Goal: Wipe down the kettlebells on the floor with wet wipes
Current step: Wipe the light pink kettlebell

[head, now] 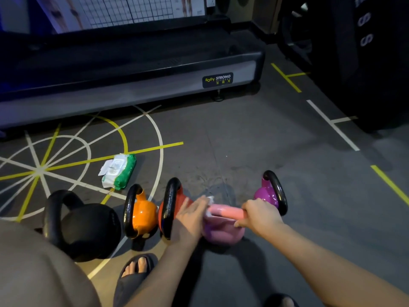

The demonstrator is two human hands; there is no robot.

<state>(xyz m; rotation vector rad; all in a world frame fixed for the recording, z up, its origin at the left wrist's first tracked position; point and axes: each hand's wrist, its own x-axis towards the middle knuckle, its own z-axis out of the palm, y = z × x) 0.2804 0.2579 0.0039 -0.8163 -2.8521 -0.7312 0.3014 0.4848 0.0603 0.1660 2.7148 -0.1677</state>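
Bare forearms (332, 262), a bare knee (33, 262), a dark open-toed slide sandal (129, 283) on one foot (138, 265).

A long treadmill (132, 69) lay across the back, its dark belt above a grey side rail. A black label (217, 80) reading BODY STRONG sat near its right end. Behind it stood a wall chart (132, 7) of pale gridded panels. The grey floor (243, 140) carried a wheel of white and yellow painted lines (41, 169) at the left. Farther right ran a yellow line (285, 77) and a white line (332, 124), each with a short side branch. A tall dark machine (365, 63) with pale digits filled the upper right corner. At the bottom, a dark sandal (132, 278) with toes showing rested on the floor.
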